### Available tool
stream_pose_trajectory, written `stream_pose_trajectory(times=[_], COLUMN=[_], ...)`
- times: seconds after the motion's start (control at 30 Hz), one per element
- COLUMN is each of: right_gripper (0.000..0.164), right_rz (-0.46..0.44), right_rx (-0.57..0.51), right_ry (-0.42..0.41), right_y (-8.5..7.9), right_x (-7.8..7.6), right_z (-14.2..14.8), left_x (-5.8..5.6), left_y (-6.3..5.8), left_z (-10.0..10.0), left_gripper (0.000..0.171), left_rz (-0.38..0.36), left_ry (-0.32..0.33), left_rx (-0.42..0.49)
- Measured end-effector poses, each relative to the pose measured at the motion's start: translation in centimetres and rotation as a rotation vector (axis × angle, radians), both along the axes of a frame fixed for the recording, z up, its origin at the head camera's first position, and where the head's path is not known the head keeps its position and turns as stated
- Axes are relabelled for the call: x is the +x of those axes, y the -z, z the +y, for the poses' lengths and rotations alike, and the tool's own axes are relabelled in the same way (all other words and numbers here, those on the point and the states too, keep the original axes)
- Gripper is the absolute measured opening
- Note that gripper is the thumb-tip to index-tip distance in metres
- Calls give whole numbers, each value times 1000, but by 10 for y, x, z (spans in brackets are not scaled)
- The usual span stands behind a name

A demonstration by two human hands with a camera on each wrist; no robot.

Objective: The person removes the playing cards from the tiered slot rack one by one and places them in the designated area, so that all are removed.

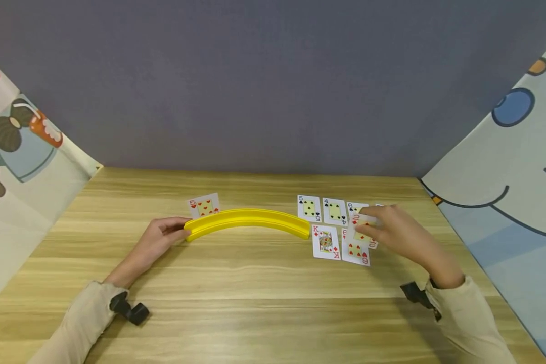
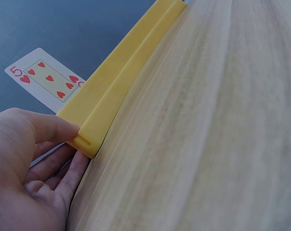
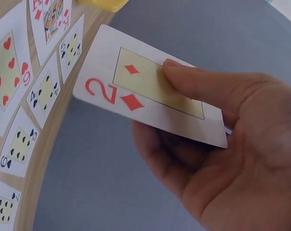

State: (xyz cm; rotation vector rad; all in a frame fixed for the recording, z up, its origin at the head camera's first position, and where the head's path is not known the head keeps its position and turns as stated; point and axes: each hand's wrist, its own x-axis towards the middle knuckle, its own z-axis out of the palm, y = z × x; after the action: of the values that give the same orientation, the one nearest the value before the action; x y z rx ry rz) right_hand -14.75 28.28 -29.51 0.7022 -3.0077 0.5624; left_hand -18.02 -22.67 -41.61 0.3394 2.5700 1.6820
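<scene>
A curved yellow playing card holder (image 1: 250,217) lies on the table, and my left hand (image 1: 161,237) pinches its left end between thumb and fingers. Near that end the five of hearts (image 2: 49,79) stands upright, its lower part hidden by the holder's front. My right hand (image 1: 402,235) holds the two of diamonds (image 3: 150,89) with the thumb on its face and the fingers behind. That card is above the table, over the six of hearts (image 1: 356,254). The king of diamonds (image 1: 326,242) lies just left of the six, beside the holder's right end.
Behind them lie the five of spades (image 1: 309,208), four of spades (image 1: 334,211) and six of spades (image 3: 18,143), with the seven of spades (image 3: 5,208) at the row's end. A grey wall (image 1: 264,91) borders the wooden table (image 1: 255,303) at the back.
</scene>
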Motion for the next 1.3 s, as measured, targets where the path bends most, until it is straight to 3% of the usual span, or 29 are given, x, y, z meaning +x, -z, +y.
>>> stream_pose_trajectory(times=[0.2, 0.3, 0.53, 0.77, 0.87, 1.0, 1.1, 1.3], right_gripper=[15, 27, 41, 48, 37, 31, 37, 35], right_rz=[1, 2, -132, -318, -364, -374, -371, -386], right_rx=[-65, -104, -160, -95, -73, 13, 79, 71], right_ry=[20, 28, 0, -4, 7, 73, 121, 167], right_y=[3, 8, 27, 41, 47, 57, 63, 71], right_x=[-8, -14, -28, -34, -38, -44, -46, -41], right_z=[12, 19, 39, 67, 76, 81, 83, 86], left_x=[-2, -3, -3, -2, -2, -2, -2, -2], left_y=[0, 1, 3, 3, 2, 0, 0, 1], left_z=[-1, -2, -1, -1, -1, 0, 0, 0], left_gripper=[37, 37, 37, 37, 37, 37, 37, 36], left_rz=[4, -1, -6, 3, 1, -5, -1, 9], left_ry=[1, 2, 1, 0, 3, 5, -1, -6], left_rx=[-6, -7, -24, -34, -35, -25, -29, -27])
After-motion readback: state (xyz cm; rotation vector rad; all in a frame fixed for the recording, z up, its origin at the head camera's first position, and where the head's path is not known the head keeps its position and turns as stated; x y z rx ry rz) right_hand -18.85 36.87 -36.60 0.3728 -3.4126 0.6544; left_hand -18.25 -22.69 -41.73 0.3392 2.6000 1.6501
